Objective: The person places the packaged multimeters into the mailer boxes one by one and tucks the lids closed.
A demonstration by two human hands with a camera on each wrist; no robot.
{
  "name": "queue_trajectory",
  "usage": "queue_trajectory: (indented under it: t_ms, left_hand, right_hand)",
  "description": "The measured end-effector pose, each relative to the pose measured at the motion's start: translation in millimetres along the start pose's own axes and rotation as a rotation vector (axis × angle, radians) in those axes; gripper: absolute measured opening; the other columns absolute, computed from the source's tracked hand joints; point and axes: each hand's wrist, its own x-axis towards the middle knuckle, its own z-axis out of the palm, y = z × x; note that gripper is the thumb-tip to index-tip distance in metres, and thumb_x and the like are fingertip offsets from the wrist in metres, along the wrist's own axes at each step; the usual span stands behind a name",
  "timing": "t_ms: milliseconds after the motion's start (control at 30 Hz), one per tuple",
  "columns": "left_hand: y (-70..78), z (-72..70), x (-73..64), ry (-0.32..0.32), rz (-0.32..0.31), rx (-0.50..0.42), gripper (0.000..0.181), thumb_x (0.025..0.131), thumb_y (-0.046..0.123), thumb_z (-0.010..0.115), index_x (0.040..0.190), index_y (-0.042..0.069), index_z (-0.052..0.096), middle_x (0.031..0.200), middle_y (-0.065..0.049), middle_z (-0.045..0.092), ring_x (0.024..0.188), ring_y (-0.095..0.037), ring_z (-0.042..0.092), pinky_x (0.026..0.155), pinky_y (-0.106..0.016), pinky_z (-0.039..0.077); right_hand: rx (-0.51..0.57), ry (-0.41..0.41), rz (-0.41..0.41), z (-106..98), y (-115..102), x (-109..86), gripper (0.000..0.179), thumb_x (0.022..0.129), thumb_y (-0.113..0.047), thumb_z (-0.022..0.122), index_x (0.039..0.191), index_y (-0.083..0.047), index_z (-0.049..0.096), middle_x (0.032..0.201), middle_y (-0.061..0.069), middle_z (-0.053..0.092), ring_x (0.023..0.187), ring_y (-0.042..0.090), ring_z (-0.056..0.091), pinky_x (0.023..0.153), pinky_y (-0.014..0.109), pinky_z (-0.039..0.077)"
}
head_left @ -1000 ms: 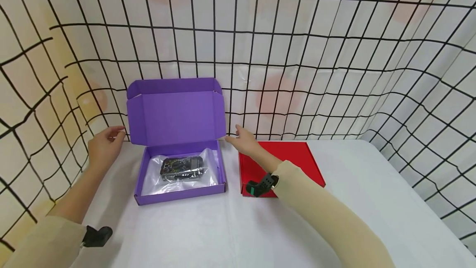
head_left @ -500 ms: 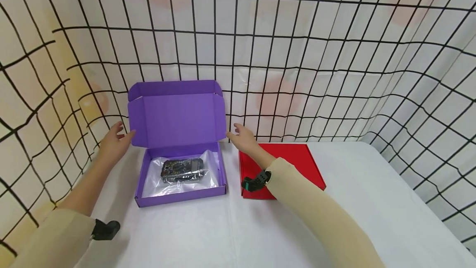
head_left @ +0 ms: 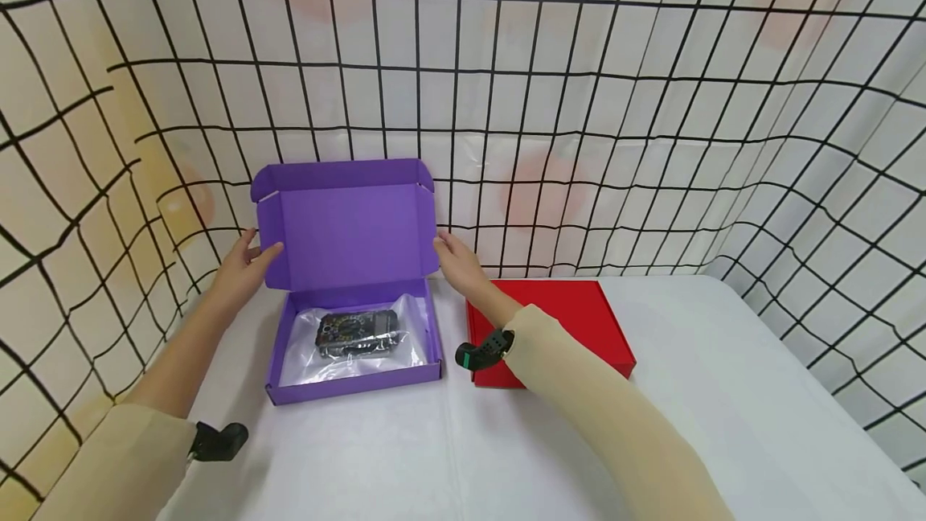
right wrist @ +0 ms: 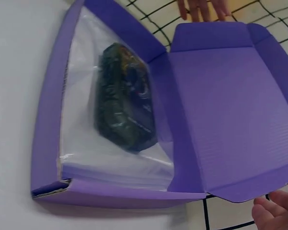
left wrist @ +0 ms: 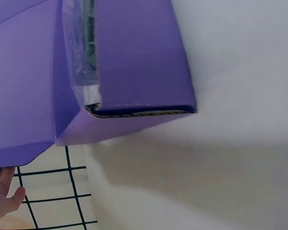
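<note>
A purple cardboard box [head_left: 354,380] lies on the white table with its lid [head_left: 354,231] raised. Inside, clear plastic [head_left: 304,360] surrounds a dark, boxy object with a coloured pattern [head_left: 358,332]; its kind is unclear. My left hand [head_left: 242,272] is at the lid's left side flap, its fingers touching the flap's edge and its thumb apart in the left wrist view. At the right side flap is my right hand [head_left: 461,265], with fingertips [right wrist: 282,197] at the flap's edge. Neither hand visibly pinches the lid.
A shut red box [head_left: 571,324] lies right of the purple one, under my right forearm. Black grid netting [head_left: 579,71] stands before a pale backdrop behind the table and along both sides. White table surface [head_left: 723,376] extends to the right.
My left hand has moved right and slightly up, from beside the lid to its left flap. My right hand has come in slightly to the right flap. The lid remains raised.
</note>
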Motion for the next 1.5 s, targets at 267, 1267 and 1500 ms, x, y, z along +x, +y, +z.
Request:
queue_trajectory:
  t_ms: [267, 1267, 1500]
  left_hand:
    - [-1.3, 2.6, -6.6, 0.021, 0.05, 0.037, 0.077, 0.095, 0.047, 0.037, 0.148, 0.004, 0.0, 0.141, -0.035, 0.026, 0.127, -0.049, 0.031, 0.1, -0.058, 0.031]
    - [-5.7, 21.1, -39.3, 0.14, 0.104, -0.102, 0.054, 0.101, 0.029, 0.02, 0.141, -0.007, 0.023, 0.135, -0.03, 0.039, 0.116, -0.04, 0.045, 0.086, -0.024, 0.041]
    - [-8.5, 18.6, -43.0, 0.114, 0.088, -0.122, 0.052, 0.102, 0.025, 0.019, 0.14, -0.01, 0.023, 0.133, -0.032, 0.04, 0.098, -0.007, 0.056, 0.081, -0.015, 0.042]
  right_hand:
    - [-0.025, 0.024, -0.034, 3, 0, -5.2, 0.049, 0.1, -0.028, 0.033, 0.142, -0.002, 0.032, 0.142, 0.014, 0.04, 0.128, 0.029, 0.041, 0.108, 0.038, 0.029]
    - [0.17, -0.062, -0.083, 11, 15, -23.7, 0.04, 0.101, -0.016, 0.034, 0.135, 0.003, 0.042, 0.126, 0.025, 0.053, 0.115, 0.034, 0.054, 0.097, 0.038, 0.042]
    - [0.196, -0.09, -0.065, 13, 17, -26.8, 0.042, 0.101, -0.018, 0.033, 0.135, 0.005, 0.041, 0.127, 0.024, 0.052, 0.115, 0.034, 0.053, 0.099, 0.039, 0.04]
